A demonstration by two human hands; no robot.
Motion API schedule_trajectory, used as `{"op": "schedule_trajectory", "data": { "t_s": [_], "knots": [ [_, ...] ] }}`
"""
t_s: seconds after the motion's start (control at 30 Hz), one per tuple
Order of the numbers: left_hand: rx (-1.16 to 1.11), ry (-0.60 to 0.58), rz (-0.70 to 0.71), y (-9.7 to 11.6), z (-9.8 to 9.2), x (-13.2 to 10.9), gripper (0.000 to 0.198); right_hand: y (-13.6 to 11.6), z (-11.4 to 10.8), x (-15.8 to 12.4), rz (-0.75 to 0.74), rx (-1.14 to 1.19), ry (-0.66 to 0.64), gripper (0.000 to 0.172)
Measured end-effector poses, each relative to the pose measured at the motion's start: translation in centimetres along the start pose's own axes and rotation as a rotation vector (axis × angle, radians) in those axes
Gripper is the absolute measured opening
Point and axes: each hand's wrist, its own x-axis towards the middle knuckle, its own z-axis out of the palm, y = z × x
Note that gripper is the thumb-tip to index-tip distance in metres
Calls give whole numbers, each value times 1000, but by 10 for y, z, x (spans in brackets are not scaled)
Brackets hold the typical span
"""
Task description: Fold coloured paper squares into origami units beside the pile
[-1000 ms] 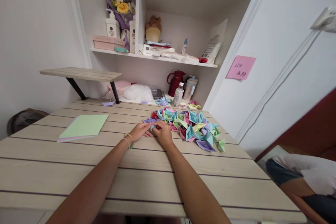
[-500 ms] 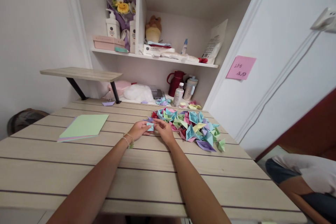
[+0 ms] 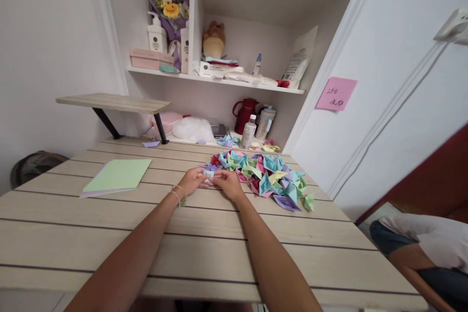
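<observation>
A small folded piece of light blue paper [image 3: 208, 175] is pinched between my two hands, just above the wooden table. My left hand [image 3: 193, 180], with bracelets at the wrist, grips its left side. On its right side the fingers of my right hand [image 3: 227, 183] are closed. Part of the paper is covered by my fingers. Just to the right of my right hand lies a heap of folded paper boats [image 3: 268, 175] in blue, green, purple, pink, red and yellow.
A stack of paper sheets [image 3: 117, 175], green on top, lies at the left of the table [image 3: 204, 253]. Behind it stands a small raised shelf [image 3: 113, 102]. A bottle [image 3: 248, 132] and a red jug [image 3: 245, 114] are at the back. Another person [image 3: 420, 248] is at the right.
My right fingers have come down from a raised position onto the right side of the blue paper. The left hand has barely moved.
</observation>
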Motion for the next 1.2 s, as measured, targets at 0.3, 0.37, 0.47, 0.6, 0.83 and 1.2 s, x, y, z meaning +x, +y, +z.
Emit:
{"op": "schedule_trajectory", "data": {
  "t_s": [0.3, 0.37, 0.47, 0.6, 0.83, 1.2],
  "knots": [
    [-44, 14, 40, -1, -2, 3, 36, 2, 3, 1, -81, -7, 110, 30],
    [20, 41, 90, 0, -1, 2, 32, -1, 3, 0, -115, -75, 114, 29],
    [167, 100, 180, 0, 1, -1, 32, -8, 3, -1, -206, -216, 154, 29],
    [354, 111, 277, 2, 3, -3, 29, -12, 1, -2, -341, -373, 174, 20],
    [593, 124, 476, 4, -1, -3, 27, -12, -1, -4, -456, -560, 237, 18],
    [686, 131, 507, 11, 2, -6, 16, -17, 1, -8, -427, -760, 196, 13]
  ]
}}
